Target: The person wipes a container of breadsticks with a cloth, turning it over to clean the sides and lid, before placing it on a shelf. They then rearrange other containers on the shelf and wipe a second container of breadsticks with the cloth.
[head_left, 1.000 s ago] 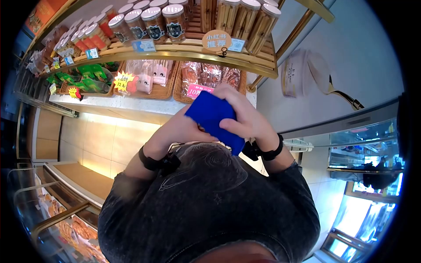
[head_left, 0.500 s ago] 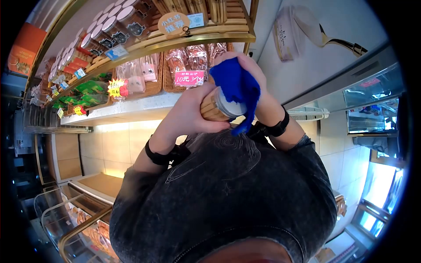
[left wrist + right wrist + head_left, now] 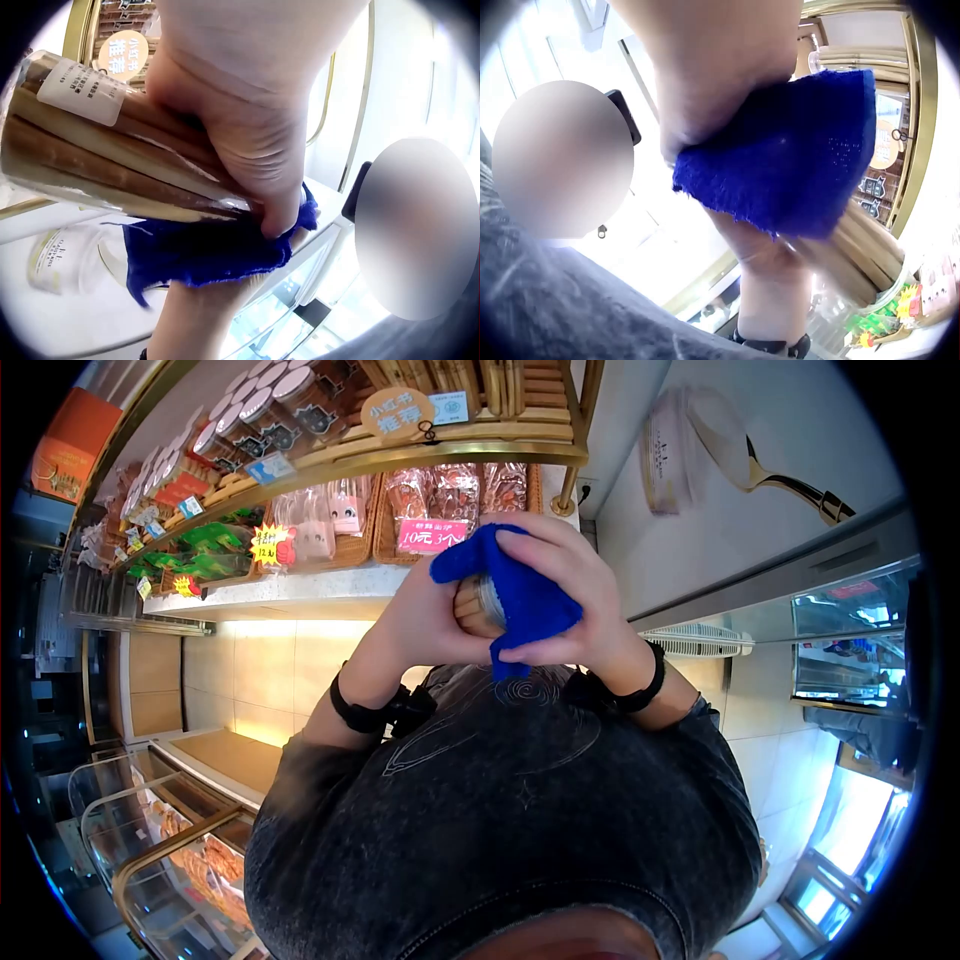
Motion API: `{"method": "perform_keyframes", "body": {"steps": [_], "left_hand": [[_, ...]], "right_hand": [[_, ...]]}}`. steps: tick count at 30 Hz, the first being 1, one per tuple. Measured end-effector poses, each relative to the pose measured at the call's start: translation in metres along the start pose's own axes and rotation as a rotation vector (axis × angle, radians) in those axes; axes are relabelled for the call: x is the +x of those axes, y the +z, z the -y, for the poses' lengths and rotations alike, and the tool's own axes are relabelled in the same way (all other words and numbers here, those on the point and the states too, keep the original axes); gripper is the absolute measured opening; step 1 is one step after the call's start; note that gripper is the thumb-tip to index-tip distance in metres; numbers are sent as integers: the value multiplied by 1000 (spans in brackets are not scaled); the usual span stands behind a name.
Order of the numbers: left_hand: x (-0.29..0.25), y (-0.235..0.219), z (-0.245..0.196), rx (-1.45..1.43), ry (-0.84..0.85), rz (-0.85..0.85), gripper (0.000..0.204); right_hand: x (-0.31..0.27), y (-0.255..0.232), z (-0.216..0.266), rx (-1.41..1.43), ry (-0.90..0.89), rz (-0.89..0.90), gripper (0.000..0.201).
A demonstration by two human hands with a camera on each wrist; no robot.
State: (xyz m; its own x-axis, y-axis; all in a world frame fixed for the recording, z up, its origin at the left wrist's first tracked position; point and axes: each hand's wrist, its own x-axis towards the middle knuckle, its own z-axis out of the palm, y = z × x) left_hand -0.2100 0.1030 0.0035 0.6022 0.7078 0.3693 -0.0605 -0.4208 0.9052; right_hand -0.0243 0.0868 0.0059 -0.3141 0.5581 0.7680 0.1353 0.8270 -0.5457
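The left hand grips a clear jar of long brown sticks, its fingers curled round the jar's body near the lid end. The jar lies roughly on its side in front of the person's chest, held in the air and touching no shelf. A white label sits on its wall, towards the far end in the left wrist view.

The right hand holds a blue cloth and presses it over the jar's lid end, with the fingers curled round cloth and jar together. From the head view only a little of the jar shows between the two hands; the cloth covers the rest. In the right wrist view the cloth hangs below the palm, and the sticks run out from under it.

Each wrist wears a black strap.

Ahead of the hands stands a display with a gold rail. Its upper shelf carries rows of jars with price tags and a round orange sign. Below, baskets hold wrapped snacks, some pink and some brown, with a pink price card in front. Green packets lie further along to the left. The baskets rest on a white ledge. To the lower left is a glass case with baked goods inside.
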Motion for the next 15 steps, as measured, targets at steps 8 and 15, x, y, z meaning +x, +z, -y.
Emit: {"method": "perform_keyframes", "body": {"steps": [8,15], "left_hand": [[-3,2,-8,319,-106,-39,54],[-7,2,-9,791,-212,-71,59]], "right_hand": [[11,-7,-17,-89,-346,61,47],[23,-5,-10,-32,72,260,37]]}}
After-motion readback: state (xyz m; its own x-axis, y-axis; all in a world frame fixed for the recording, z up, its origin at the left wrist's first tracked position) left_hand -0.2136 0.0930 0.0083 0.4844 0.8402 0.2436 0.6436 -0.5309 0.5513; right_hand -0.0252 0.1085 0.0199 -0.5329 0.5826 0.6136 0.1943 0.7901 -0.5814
